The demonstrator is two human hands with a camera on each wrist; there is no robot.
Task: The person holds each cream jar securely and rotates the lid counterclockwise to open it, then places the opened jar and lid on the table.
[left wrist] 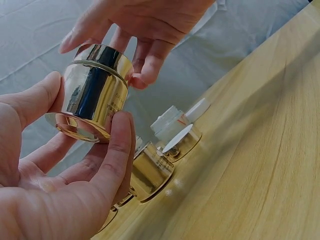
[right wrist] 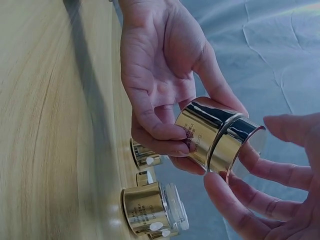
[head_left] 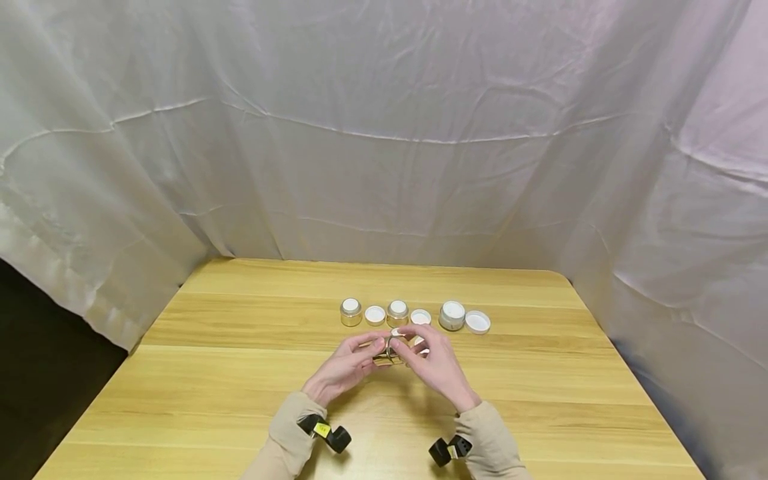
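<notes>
A shiny gold cosmetic jar (left wrist: 90, 92) with a gold lid (right wrist: 235, 145) is held tilted above the table between both hands. My left hand (head_left: 345, 367) grips the jar's body, with the thumb on one side and fingers on the other, as the left wrist view shows. At the lid end, my right hand (head_left: 438, 363) has its thumb and fingertips around the lid's rim. A narrow seam shows between lid and body. Part of the right thumb's contact is hidden in the left wrist view.
Behind the hands stand a gold jar (head_left: 351, 313), another gold jar (head_left: 397, 315) and a paler jar (head_left: 452, 317). White-lined lids lie beside them, including a left lid (head_left: 375, 315), middle lid (head_left: 421, 317) and right lid (head_left: 477, 323). A pale curtain (head_left: 384, 187) hangs behind the wooden table (head_left: 228, 380).
</notes>
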